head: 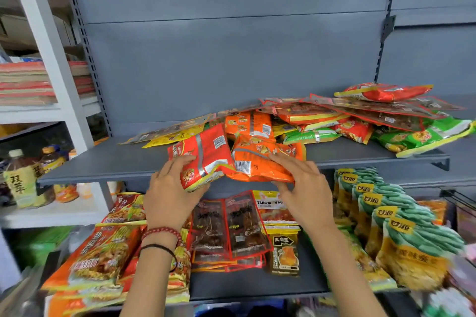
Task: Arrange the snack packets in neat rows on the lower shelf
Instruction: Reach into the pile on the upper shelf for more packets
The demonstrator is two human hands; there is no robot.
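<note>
A loose heap of snack packets [322,121] covers the upper grey shelf [103,165]. At that shelf's front edge my left hand [170,195] grips a red packet [206,154], thumb under it and fingers on top. My right hand [304,188] grips an orange packet [260,162] beside it, fingers over its top and thumb below. The two packets touch each other. Below, the lower shelf [247,283] holds red noodle packets [103,252] on the left, dark red-edged packets [231,226] in the middle and a row of green-and-yellow packets [401,234] on the right.
A white rack at the left carries bottled drinks [23,177] and stacked flat goods [25,82]. A yellow-black packet [284,252] lies near the lower shelf's middle. Bare shelf shows at the upper shelf's left part and the lower shelf's front middle.
</note>
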